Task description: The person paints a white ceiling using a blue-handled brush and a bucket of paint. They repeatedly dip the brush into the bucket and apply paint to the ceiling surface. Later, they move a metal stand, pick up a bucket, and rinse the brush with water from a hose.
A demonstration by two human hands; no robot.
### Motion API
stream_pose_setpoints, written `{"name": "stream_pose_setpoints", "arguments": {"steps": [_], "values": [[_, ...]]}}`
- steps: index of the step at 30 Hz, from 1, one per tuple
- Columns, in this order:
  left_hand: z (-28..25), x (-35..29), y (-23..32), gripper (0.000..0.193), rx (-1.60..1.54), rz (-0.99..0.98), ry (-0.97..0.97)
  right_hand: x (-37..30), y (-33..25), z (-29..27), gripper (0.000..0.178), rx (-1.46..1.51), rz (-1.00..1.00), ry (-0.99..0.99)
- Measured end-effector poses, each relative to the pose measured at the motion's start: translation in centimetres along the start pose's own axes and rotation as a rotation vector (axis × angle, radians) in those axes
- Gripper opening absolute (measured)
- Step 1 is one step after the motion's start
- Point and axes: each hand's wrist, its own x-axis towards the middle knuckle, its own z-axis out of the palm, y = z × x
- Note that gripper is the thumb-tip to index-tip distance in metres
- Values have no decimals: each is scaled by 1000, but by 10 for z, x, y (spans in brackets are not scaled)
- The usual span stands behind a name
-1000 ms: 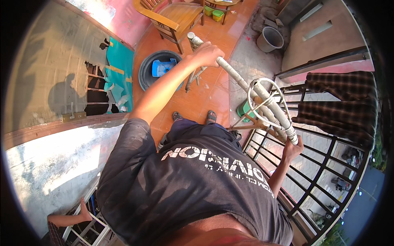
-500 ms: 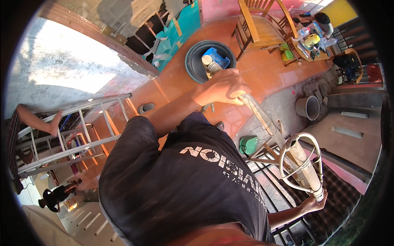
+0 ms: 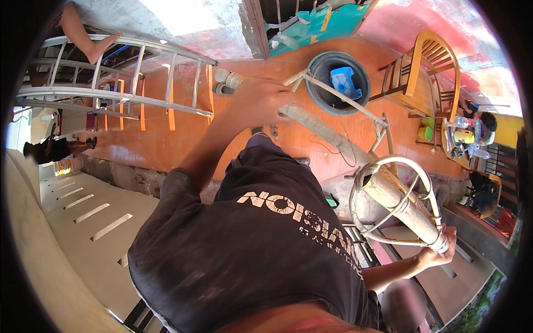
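Observation:
A long, worn frame of pale poles point(image 3: 333, 130), which looks like rattan or bamboo, stretches diagonally in front of my body. Its right end carries a bent hoop point(image 3: 360, 213) with thinner curved struts around a thick pole. My left hand point(image 3: 261, 102) is closed around the upper left part, beside a bound, rounded end point(image 3: 229, 77) that sticks out past the fingers. Lower at the right, my right hand point(image 3: 438, 248) grips the wrapped end of the thick pole just below the hoop. Parts of the frame are hidden behind my left hand.
An aluminium ladder point(image 3: 139, 72) leans at the left, with another person's bare leg point(image 3: 89, 39) on it. A black tub point(image 3: 319, 66) holding a blue plastic piece point(image 3: 345, 83) stands ahead on orange tiles. Right of it are a wooden chair point(image 3: 411, 77) and a cluttered low table point(image 3: 448, 147).
My view has turned left, so the ladder has moved upward in the picture and the tub to the right. Both hands still hold the frame, which has shifted with me.

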Motion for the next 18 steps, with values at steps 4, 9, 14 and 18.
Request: {"name": "stream_pose_setpoints", "arguments": {"steps": [4, 9, 14, 18], "values": [[-42, -32, -36, 32, 45, -40, 63, 23, -29, 47, 18, 103, -71, -20], [-92, -75, -77, 26, 149, -86, 110, 39, -58, 104, 17, 139, -98, -77], [-125, -118, -113, 22, 194, -194, 143, 61, -73, 165, 14, 143, -174, -154], [-138, -158, -119, 21, 192, -347, 150, 90, -80, 211, 14, 184, -202, -266]]}}
